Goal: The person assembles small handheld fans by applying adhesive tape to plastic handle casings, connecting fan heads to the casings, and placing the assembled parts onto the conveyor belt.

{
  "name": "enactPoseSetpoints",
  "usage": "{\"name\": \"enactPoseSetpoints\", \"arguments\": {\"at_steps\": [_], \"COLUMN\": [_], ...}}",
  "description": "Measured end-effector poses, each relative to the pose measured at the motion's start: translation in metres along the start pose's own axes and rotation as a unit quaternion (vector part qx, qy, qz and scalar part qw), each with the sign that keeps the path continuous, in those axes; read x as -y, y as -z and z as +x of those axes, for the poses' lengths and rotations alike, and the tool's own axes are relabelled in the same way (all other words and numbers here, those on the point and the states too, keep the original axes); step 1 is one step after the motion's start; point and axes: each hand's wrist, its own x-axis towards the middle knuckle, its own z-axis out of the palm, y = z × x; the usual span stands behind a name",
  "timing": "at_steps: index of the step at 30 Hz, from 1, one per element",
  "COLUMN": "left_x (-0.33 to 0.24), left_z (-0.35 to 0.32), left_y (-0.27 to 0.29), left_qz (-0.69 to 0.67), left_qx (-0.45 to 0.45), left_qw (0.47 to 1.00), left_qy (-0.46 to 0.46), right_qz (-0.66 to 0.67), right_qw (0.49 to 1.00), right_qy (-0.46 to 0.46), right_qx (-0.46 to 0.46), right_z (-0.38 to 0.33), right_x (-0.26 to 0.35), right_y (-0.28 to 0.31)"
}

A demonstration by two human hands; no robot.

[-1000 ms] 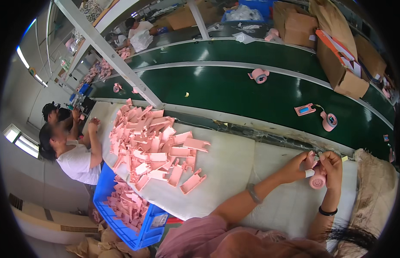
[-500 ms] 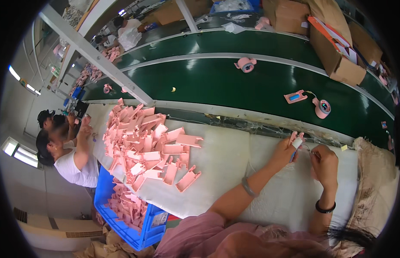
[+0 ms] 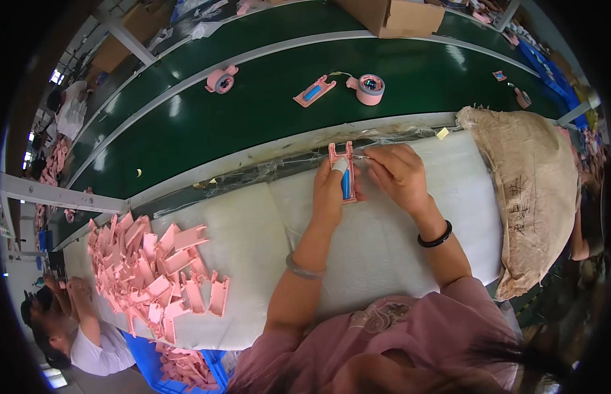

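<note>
My left hand (image 3: pixel 327 197) grips a pink plastic housing (image 3: pixel 350 199) with a blue battery (image 3: pixel 347 185) lying in it; a white covering wraps the thumb. The housing's forked end points away from me. Close on its right, my right hand (image 3: pixel 398 176) is closed in a pinch beside the fork. A thin, pale strand or tip shows between its fingertips and the housing, too small to name. Both hands are above the pale sheet-covered table (image 3: pixel 397 249), near its far edge.
A heap of pink housings (image 3: pixel 154 266) covers the table's left part, with a blue crate (image 3: pixel 144 358) of more below. Beyond runs a green conveyor (image 3: pixel 266 105) bearing a battery-fitted housing (image 3: pixel 314 91) and round pink units (image 3: pixel 370 89). A brown sack (image 3: pixel 538 190) stands right; a co-worker (image 3: pixel 95 335) sits left.
The view has swung right, so the heap and conveyor pieces appear farther left. The housing in my left hand now shows its battery more fully. My right hand keeps its pinch, near the fork.
</note>
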Motion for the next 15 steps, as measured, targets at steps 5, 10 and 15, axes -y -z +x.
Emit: {"name": "enactPoseSetpoints", "arguments": {"at_steps": [5, 10, 15], "left_x": [-0.0021, -0.0049, -0.0027], "left_z": [-0.0036, -0.0056, -0.0066], "left_y": [0.0007, 0.0003, 0.0002], "left_qz": [0.021, 0.040, 0.065], "left_qx": [0.045, 0.081, 0.104], "left_qw": [0.998, 0.993, 0.985], "left_qy": [-0.035, -0.081, -0.124], "right_qz": [0.038, 0.053, 0.043], "right_qw": [0.999, 0.999, 0.999], "right_qy": [0.004, 0.001, 0.024], "right_qx": [0.007, 0.011, 0.011], "right_z": [-0.0068, -0.0070, -0.0043], "right_x": [0.0038, 0.0063, 0.0035], "right_y": [-0.0096, -0.0107, -0.0108]}}
